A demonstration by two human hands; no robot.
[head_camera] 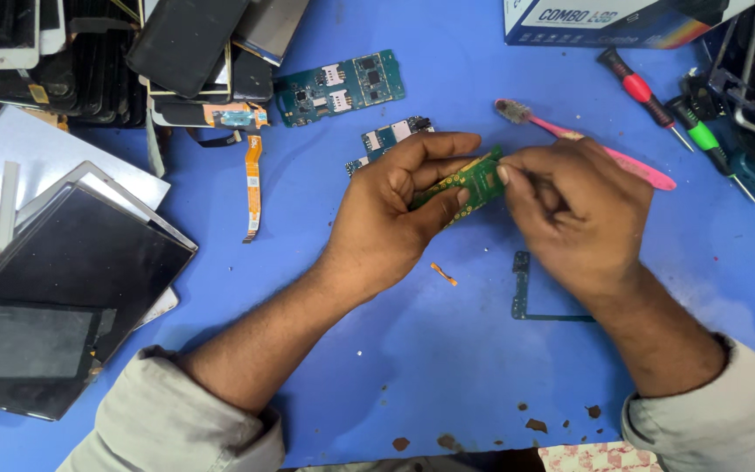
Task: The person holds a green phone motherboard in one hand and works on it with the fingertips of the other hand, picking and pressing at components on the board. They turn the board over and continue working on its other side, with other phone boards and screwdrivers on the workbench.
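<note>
— What is held at the centre of the frame?

— A small green circuit board (469,181) is gripped above the blue desk (412,367). It is pinched along its lower edge by the left hand (395,214), while its upper right end is grasped by the fingertips of the right hand (574,205).

— And what is seen around it?

— A second, smaller board (386,140) is partly hidden behind the left hand. A pink toothbrush (583,144) is laid just above the right hand, and a thin dark frame piece (526,293) below it. A larger teal board (341,87) and an orange flex cable (253,188) are placed toward the upper left. Two screwdrivers (670,109) are found at the upper right, and stacked phone screens (63,262) at the left edge.
</note>
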